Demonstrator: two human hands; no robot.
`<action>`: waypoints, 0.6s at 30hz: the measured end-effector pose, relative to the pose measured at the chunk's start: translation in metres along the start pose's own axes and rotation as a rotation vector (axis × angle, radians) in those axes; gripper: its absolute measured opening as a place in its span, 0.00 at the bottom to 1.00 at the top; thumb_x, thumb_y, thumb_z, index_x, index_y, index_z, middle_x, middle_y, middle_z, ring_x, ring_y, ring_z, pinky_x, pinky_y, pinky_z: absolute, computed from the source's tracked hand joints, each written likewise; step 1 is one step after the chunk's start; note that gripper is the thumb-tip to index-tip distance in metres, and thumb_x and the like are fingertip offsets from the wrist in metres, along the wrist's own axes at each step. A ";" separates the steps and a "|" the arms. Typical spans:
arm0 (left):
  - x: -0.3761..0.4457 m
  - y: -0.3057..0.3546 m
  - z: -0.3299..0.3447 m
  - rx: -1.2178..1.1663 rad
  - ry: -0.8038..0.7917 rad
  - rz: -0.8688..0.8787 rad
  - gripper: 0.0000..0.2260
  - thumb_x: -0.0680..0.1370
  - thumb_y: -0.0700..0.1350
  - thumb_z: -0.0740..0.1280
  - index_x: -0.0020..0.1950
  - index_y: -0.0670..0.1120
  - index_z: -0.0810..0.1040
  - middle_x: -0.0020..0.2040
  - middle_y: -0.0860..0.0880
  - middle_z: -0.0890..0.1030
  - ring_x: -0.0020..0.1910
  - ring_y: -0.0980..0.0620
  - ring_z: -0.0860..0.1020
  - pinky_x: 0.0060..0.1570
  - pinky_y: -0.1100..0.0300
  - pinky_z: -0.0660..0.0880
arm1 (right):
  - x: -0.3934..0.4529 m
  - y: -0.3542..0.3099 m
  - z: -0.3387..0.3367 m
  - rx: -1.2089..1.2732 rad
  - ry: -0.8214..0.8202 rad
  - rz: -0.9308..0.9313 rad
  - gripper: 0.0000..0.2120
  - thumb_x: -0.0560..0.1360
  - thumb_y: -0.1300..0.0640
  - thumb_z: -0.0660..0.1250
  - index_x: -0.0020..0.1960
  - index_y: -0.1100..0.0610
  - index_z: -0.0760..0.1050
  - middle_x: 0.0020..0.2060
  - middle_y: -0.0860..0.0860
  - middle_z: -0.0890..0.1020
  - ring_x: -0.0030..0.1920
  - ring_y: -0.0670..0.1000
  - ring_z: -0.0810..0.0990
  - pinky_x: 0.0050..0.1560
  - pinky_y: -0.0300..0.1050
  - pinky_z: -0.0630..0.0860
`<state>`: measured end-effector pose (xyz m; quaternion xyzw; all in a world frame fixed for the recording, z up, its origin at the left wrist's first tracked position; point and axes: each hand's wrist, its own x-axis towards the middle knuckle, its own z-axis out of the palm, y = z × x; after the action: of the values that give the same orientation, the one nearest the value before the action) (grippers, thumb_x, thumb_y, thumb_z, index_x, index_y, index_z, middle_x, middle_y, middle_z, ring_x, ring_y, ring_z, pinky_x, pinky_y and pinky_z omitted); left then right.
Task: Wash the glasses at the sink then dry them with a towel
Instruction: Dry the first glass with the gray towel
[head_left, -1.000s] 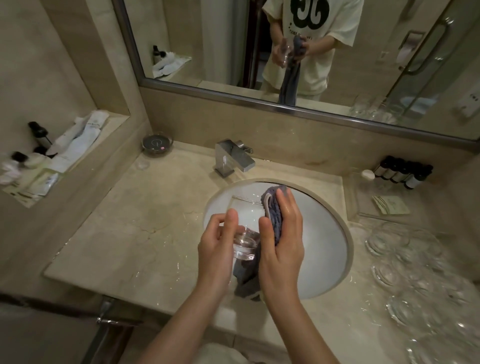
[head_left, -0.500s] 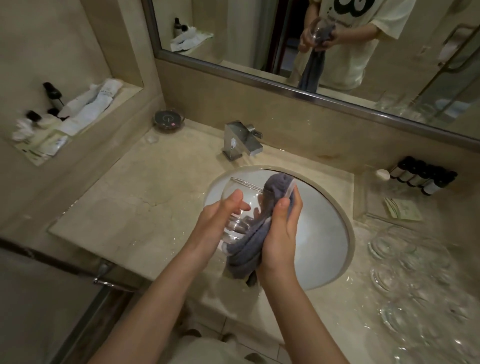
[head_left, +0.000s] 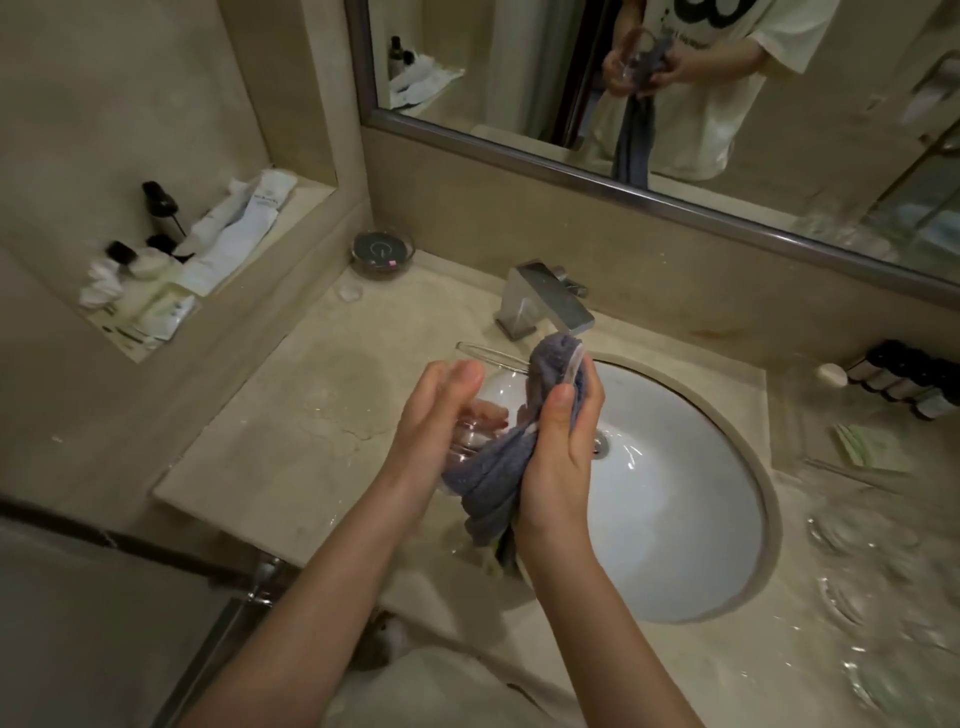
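Two hands work one glass (head_left: 483, 400) just above the left edge of the sink (head_left: 675, 519), in front of the faucet (head_left: 545, 304). The left hand (head_left: 436, 421) cups the clear bowl from the outside, its fingers curved round the wall and lying close together. The right hand (head_left: 563, 452) grips the grey-blue towel (head_left: 498, 467), thumb clamped on the cloth and fingers wrapped behind it, with a bunch of cloth pushed over the rim and the rest hanging below the wrist.

The step in hand appears to be drying. To do it well, the person likely needs to keep the left hand's hold light, since the wall looks thin and squeezing could crack it. Turning the glass with the left hand while the towel stays pressed inside would probably reach the whole inner surface. The base seems wrapped already; the rim on the far side looks bare and may need a pass. Working over the basin carries some risk if the wet glass slips.

More glasses (head_left: 872, 582) lie blurred on the wet counter (head_left: 291, 415) to the right.
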<state>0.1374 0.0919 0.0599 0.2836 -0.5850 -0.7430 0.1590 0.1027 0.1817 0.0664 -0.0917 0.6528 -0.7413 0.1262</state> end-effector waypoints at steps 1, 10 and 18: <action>0.006 0.002 -0.007 0.013 0.007 -0.003 0.22 0.70 0.65 0.66 0.53 0.49 0.75 0.41 0.51 0.80 0.33 0.60 0.79 0.32 0.68 0.72 | 0.002 0.002 0.007 0.001 -0.004 0.022 0.15 0.73 0.33 0.55 0.59 0.25 0.64 0.69 0.40 0.70 0.70 0.42 0.68 0.73 0.51 0.64; 0.044 0.000 -0.067 0.249 -0.049 0.010 0.34 0.54 0.66 0.73 0.57 0.61 0.70 0.50 0.46 0.80 0.49 0.50 0.81 0.50 0.54 0.79 | 0.013 0.025 0.063 -0.013 0.005 -0.026 0.15 0.72 0.33 0.57 0.59 0.24 0.66 0.68 0.37 0.71 0.69 0.39 0.69 0.73 0.50 0.65; 0.077 -0.009 -0.111 0.343 -0.287 -0.046 0.33 0.51 0.59 0.79 0.54 0.63 0.73 0.47 0.50 0.84 0.49 0.56 0.81 0.54 0.53 0.77 | 0.032 0.064 0.074 -0.020 0.101 0.178 0.21 0.79 0.39 0.56 0.69 0.43 0.69 0.66 0.47 0.76 0.66 0.48 0.74 0.70 0.55 0.69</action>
<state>0.1451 -0.0363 0.0156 0.2110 -0.7127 -0.6689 0.0065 0.0988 0.0941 0.0118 0.0028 0.6711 -0.7244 0.1577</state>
